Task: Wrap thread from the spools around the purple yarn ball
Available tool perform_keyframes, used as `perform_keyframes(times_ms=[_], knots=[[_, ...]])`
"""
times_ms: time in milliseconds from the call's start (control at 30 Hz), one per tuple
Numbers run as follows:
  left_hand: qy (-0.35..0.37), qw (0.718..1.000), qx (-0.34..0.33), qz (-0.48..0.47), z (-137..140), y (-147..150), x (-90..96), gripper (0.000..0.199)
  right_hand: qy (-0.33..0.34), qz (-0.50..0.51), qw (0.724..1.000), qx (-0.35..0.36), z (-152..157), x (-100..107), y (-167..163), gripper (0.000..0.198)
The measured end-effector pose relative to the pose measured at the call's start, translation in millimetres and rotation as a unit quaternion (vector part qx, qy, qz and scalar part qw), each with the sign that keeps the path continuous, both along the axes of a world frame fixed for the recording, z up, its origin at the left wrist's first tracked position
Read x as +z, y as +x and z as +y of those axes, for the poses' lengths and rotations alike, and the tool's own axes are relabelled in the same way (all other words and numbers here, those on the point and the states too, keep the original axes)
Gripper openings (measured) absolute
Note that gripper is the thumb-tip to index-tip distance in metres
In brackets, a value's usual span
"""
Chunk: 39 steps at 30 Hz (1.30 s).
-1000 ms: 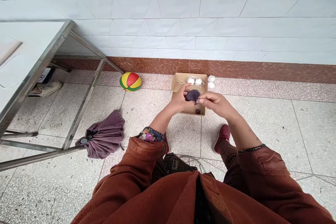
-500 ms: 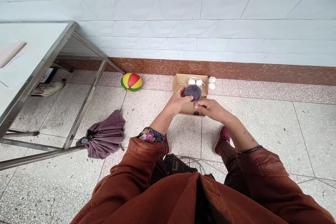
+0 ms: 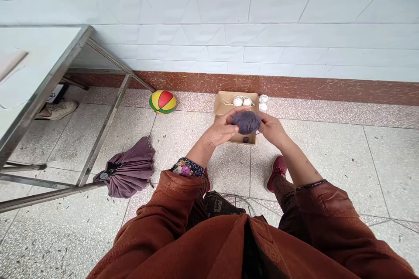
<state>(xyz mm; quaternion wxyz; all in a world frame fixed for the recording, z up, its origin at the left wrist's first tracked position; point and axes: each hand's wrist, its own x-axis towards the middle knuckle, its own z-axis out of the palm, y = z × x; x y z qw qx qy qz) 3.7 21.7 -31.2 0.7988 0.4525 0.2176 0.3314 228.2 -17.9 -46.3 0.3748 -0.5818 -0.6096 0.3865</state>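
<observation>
My left hand (image 3: 221,130) grips a ball of dark purple-grey yarn (image 3: 246,122) from its left side, thumb in front and fingers behind. At the ball's right side is my right hand (image 3: 272,130), its fingers closed and partly hidden behind the ball. A short bit of loose strand shows beneath those fingertips. Below the ball, on the floor, lies an open cardboard box (image 3: 220,101). Two balls of white yarn (image 3: 238,101) sit in its far part, with loose white strands around them. A small dark ball (image 3: 245,139) lies in its near part.
More white yarn balls (image 3: 263,103) sit right of the box. Along the wall is a red, yellow and green ball (image 3: 163,102). A folded purple umbrella (image 3: 131,170) leans by a metal-framed table (image 3: 62,61) at left. Another person's shoe (image 3: 62,110) shows under the table.
My right hand has moved up from below the yarn ball to its right side. The ball has turned and shifted slightly right in my left hand.
</observation>
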Motion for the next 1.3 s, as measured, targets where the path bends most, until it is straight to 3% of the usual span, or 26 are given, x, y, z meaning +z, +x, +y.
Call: perform_keyframes(times_ms=[100,233,300,400,467,567,767,900,1067,1200,1300], knots=[[-0.014,0.997,0.074,0.022,5.0,4.0,-1.0,0.074,-0.029,-0.008,0.996,0.081,-5.8,2.5,-9.2,0.021],[0.018,0.983,0.142,0.118,12.0,4.8,-7.8,0.065,-0.042,0.042,0.97,0.234,-13.4,24.5,-14.8,0.03],[0.048,0.977,0.119,0.168,12.4,3.1,-10.5,0.064,-0.01,0.065,0.974,0.216,-13.6,35.2,-11.6,0.031],[0.064,0.979,0.031,0.189,8.6,0.2,-12.1,0.069,0.07,0.065,0.991,0.093,-8.3,38.3,-1.6,0.031],[0.045,0.989,-0.024,0.142,4.4,-1.1,-10.5,0.076,0.111,0.043,0.993,0.026,-3.2,30.7,4.6,0.031],[-0.007,0.998,-0.058,0.033,-1.3,-1.6,-3.2,0.083,0.116,0.003,0.993,-0.014,1.9,11.3,7.9,0.032],[-0.091,0.995,-0.027,-0.018,-0.9,-1.8,8.7,0.082,0.077,-0.077,0.994,0.012,-0.4,-14.2,0.7,0.026],[-0.113,0.993,0.025,-0.017,2.0,-0.5,5.8,0.08,0.085,-0.112,0.99,0.025,-2.6,-15.5,0.4,0.026],[-0.138,0.987,0.076,0.008,4.2,3.5,2.1,0.06,0.076,-0.124,0.988,0.053,-6.6,-11.7,-3.4,0.023],[-0.078,0.982,0.139,0.105,4.8,4.3,0.3,0.061,0.067,-0.062,0.979,0.18,-11.9,6.2,-10.5,0.026],[0.009,0.969,0.152,0.194,3.2,3.1,-0.7,0.069,0.077,-0.003,0.98,0.183,-12.3,24.6,-9.4,0.027]])
